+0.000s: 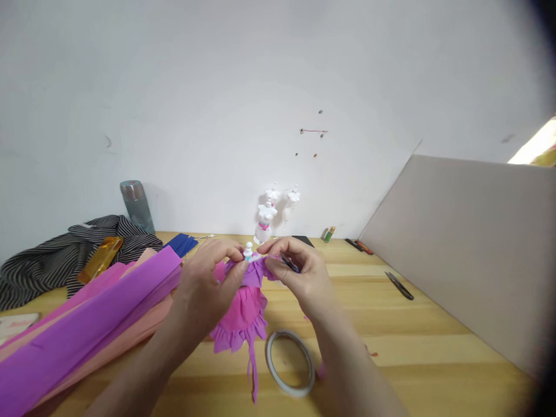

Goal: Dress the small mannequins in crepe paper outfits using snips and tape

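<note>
- Purple crepe collar (254, 271) sits dead centre between my 2 hands, right at the form's neck (248, 250).
- Left hand (208, 284) pinches its left edge and right hand (299, 272) its right, both equally near.
- Dress (243, 310) stands upright, its long axis running down towards me, with the hem beside the tape ring (290, 362).

No legible text or numbers, pale card (15, 325) at left edge — reddish marks, too blurred
</note>
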Action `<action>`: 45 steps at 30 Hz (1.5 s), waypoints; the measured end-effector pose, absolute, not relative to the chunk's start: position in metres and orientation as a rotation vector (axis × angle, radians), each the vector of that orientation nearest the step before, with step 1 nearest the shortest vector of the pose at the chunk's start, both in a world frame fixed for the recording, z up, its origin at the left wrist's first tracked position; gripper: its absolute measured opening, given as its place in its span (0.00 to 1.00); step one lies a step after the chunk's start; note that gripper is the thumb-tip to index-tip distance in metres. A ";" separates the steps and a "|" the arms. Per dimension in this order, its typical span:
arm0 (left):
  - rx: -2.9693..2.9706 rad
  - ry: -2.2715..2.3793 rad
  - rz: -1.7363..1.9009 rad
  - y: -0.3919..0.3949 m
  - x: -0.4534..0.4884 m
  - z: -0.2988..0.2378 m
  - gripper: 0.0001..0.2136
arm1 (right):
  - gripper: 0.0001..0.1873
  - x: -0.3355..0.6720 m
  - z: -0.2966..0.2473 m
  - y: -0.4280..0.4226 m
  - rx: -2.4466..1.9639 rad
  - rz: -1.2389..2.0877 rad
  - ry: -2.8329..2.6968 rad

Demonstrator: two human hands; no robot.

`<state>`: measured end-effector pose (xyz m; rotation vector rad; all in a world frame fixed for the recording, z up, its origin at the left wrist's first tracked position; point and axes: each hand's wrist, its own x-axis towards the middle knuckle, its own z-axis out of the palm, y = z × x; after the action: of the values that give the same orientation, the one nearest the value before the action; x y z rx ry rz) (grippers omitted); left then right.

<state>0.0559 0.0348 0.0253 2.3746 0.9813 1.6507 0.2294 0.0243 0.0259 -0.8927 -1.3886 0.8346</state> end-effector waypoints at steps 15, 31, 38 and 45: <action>2.310 0.843 1.554 0.036 0.056 0.024 0.05 | 0.06 0.225 0.023 0.021 -1.022 0.589 -1.484; 2.222 1.043 1.549 0.029 0.063 0.028 0.10 | 0.06 0.225 0.019 0.020 -1.041 0.505 -1.541; 2.218 1.188 1.540 0.027 0.065 0.030 0.10 | 0.08 0.223 0.027 0.018 -1.007 0.650 -1.510; 2.078 1.038 1.312 0.031 0.057 0.037 0.08 | 0.12 0.232 0.038 0.017 -0.929 0.822 -1.554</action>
<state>0.0567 0.0312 0.0372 2.0782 1.0384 1.3115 0.2319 0.0173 0.0375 -0.9291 -1.5539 0.8217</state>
